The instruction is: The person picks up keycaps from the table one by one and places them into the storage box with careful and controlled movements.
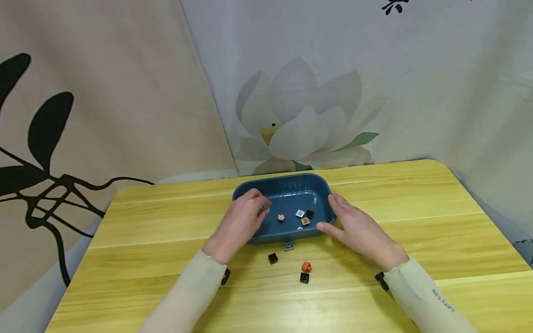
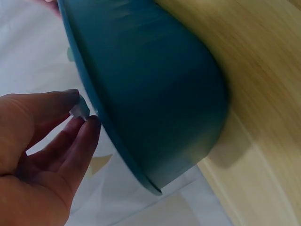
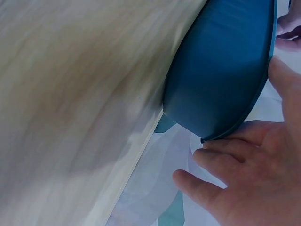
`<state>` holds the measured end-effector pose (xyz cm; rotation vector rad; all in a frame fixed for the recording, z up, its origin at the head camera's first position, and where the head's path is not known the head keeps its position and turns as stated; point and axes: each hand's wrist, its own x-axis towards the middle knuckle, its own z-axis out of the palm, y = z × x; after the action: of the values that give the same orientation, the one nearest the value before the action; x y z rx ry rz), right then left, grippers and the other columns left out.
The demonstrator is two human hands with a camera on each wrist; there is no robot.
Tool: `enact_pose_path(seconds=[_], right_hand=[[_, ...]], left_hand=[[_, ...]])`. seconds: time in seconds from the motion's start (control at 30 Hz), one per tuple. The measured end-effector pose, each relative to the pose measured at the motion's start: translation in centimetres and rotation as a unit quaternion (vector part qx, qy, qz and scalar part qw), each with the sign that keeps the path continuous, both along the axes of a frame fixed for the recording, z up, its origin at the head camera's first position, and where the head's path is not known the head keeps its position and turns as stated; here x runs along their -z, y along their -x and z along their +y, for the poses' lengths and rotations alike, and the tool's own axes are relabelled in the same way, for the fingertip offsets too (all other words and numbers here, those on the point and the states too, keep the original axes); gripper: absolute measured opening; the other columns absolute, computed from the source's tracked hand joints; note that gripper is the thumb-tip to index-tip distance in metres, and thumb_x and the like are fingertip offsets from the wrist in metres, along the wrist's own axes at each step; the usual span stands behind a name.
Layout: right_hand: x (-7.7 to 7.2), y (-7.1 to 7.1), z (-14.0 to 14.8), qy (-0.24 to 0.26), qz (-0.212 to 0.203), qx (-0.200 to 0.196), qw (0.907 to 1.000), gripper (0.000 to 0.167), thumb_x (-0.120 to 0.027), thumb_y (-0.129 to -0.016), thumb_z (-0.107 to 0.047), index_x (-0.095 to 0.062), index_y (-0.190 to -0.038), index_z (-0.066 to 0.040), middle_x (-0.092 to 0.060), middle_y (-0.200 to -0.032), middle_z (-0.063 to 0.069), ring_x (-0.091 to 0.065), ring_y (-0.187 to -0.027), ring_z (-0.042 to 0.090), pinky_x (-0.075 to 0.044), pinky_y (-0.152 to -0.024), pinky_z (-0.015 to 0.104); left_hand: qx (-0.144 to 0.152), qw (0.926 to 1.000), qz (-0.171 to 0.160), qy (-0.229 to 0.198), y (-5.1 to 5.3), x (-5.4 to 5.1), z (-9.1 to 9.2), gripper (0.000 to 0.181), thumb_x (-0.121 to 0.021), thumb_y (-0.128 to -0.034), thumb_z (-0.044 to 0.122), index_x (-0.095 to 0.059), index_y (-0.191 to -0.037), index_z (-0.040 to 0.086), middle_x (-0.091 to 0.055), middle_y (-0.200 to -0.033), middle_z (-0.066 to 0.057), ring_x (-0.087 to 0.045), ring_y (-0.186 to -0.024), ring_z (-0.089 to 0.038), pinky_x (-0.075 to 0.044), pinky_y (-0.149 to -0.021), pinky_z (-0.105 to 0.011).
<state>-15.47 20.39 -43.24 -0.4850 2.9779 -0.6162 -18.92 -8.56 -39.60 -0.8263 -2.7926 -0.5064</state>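
Observation:
A dark blue rectangular tray [image 1: 287,185] stands at the far part of the table. Over its left end, my left hand [image 1: 241,219] pinches a small pale grey-blue block [image 2: 81,109] between thumb and fingertips. At the tray's right end, my right hand [image 1: 361,228] rests on the rim, its fingers extended and spread. Inside the tray lie a beige block [image 1: 281,217], a white block [image 1: 300,213], a black block [image 1: 310,214] and a tan block [image 1: 305,221].
In front of the tray on the wooden table [image 1: 213,319] lie a grey block [image 1: 289,246], a black block [image 1: 272,258] and an orange block [image 1: 306,267] touching or close to another black block [image 1: 304,278]. A printed curtain [image 1: 146,92] hangs behind the table.

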Motion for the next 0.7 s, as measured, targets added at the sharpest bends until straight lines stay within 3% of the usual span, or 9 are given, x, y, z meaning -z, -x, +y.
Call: enact_pose_path(seconds=[0.27, 0.7], right_hand=[[-0.1, 0.0, 0.0, 0.001, 0.001, -0.001, 1.0000, 0.094, -0.052, -0.101, -0.063, -0.027, -0.159, 0.007, -0.020, -0.168, 0.024, -0.027, -0.152, 0.041, -0.031, -0.119, 0.056], [-0.2, 0.0, -0.1, -0.001, 0.000, 0.001, 1.0000, 0.092, -0.055, -0.102, -0.060, -0.026, -0.160, 0.006, -0.021, -0.168, 0.024, -0.027, -0.152, 0.041, -0.031, -0.119, 0.056]], left_hand=[[-0.011, 0.9982, -0.048, 0.033, 1.1, 1.0, 0.5, 0.016, -0.075, -0.0957, 0.009, -0.079, -0.111, 0.005, -0.070, -0.104, -0.008, -0.068, -0.092, -0.021, -0.060, -0.084, -0.034], [-0.009, 0.9931, -0.089, 0.076, 2.7, 2.0, 1.5, 0.010, -0.073, -0.0959, 0.005, -0.079, -0.104, 0.006, -0.071, -0.101, -0.008, -0.067, -0.091, -0.021, -0.059, -0.083, -0.035]])
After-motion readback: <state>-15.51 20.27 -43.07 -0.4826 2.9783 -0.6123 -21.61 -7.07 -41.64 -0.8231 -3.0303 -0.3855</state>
